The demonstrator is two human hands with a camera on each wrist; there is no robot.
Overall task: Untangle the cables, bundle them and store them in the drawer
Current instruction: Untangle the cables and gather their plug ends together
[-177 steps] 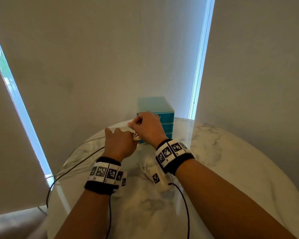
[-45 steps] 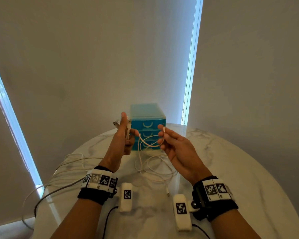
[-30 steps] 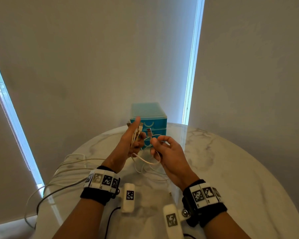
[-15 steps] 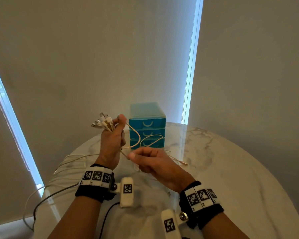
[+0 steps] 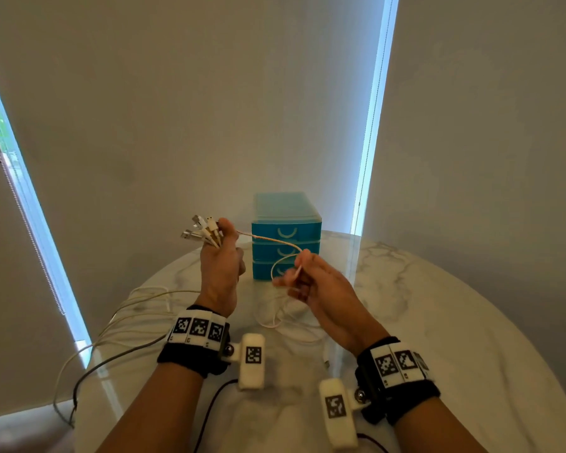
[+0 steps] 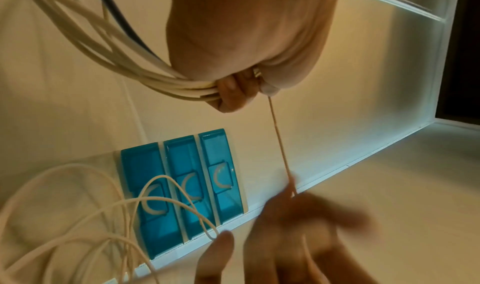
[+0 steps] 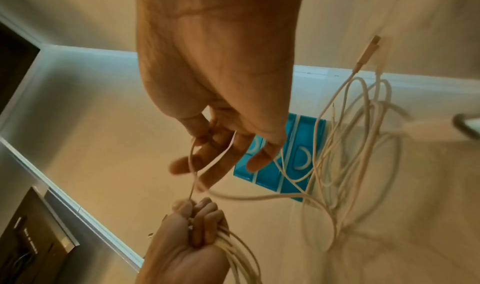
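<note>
My left hand (image 5: 223, 253) is raised over the table and grips a bunch of white cables (image 6: 166, 78) just below their plugs (image 5: 200, 231), which fan out above the fist. One thin beige cable (image 5: 268, 239) runs from that fist across to my right hand (image 5: 296, 276), which holds it in a loop between thumb and fingers. In the right wrist view the loop (image 7: 205, 161) passes among loosely curled fingers. The blue three-drawer unit (image 5: 286, 238) stands behind both hands with all drawers closed.
Loose cable coils (image 5: 275, 322) lie on the round marble table (image 5: 455, 338) under my hands, one plug (image 7: 369, 50) showing. More cables (image 5: 125, 312) trail over the table's left edge toward the floor. Closed blinds stand behind the table.
My left hand stays raised with the plugs fanned out. My right hand has moved right and a little farther from me, drawing the thin cable out from the left fist into a loop.
</note>
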